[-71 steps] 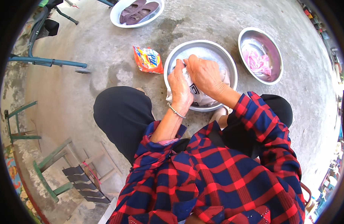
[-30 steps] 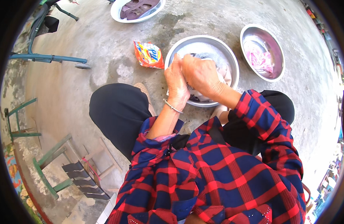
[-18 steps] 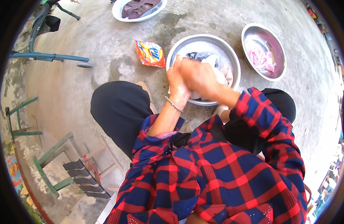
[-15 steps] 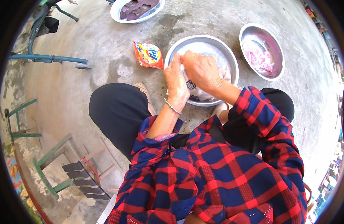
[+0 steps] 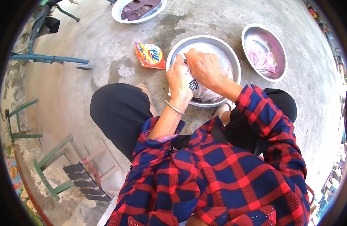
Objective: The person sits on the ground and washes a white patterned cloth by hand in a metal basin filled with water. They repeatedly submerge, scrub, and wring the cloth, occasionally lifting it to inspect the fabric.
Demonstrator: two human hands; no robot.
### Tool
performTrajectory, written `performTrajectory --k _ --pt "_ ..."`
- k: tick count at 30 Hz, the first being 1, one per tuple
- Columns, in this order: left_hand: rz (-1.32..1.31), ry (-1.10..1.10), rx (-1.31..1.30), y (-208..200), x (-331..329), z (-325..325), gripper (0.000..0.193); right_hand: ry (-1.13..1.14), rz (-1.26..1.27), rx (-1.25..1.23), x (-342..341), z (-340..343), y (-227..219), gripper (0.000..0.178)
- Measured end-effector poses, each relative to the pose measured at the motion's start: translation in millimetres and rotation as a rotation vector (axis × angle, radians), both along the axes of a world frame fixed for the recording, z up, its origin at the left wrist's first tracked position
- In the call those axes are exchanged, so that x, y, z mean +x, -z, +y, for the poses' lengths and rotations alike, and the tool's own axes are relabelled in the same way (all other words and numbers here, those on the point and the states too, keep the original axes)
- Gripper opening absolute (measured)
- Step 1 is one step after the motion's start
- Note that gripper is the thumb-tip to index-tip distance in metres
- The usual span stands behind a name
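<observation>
A round metal basin point(image 5: 236, 64) with whitish water stands on the floor in front of me. Bunched inside it is a pale cloth garment point(image 5: 205, 94) with a dark printed patch. My left hand point(image 5: 178, 79) is closed on the garment at the basin's left side; a bangle circles that wrist. My right hand point(image 5: 204, 69) makes a fist around another part of the cloth, knuckles up, close against the left thumb. The fingertips of both hands are hidden.
An orange detergent packet point(image 5: 150, 55) stands left of the basin. To the right is another metal basin point(image 5: 282, 64) holding pink cloth point(image 5: 262, 59). A white basin point(image 5: 117, 15) with dark purple items sits farther off. Wooden chair-like frames point(image 5: 54, 165) and a blue wheeled frame point(image 5: 49, 58) are at left.
My right hand has shifted slightly and turned over the cloth. More of the garment and its dark patch now shows between my hands. The left hand has hardly moved.
</observation>
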State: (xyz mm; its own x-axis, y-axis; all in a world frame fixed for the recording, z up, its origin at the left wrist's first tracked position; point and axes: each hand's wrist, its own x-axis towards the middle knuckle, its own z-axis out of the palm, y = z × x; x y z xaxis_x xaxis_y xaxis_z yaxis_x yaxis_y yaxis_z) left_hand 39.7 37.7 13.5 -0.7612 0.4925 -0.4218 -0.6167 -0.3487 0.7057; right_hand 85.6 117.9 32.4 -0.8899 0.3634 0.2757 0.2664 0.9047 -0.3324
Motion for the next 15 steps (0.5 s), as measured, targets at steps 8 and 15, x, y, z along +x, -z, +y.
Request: performTrajectory --k 8,15 --pt "0.022 -0.009 0.042 10.5 -2.7 -2.6 0.027 -0.011 0.033 0.009 0.5 -5.0 2.4 0.009" --pt "-0.014 -0.023 -0.002 1.8 -2.0 -0.2 0.027 -0.056 0.000 -0.035 -0.2 -7.5 9.7 0.009"
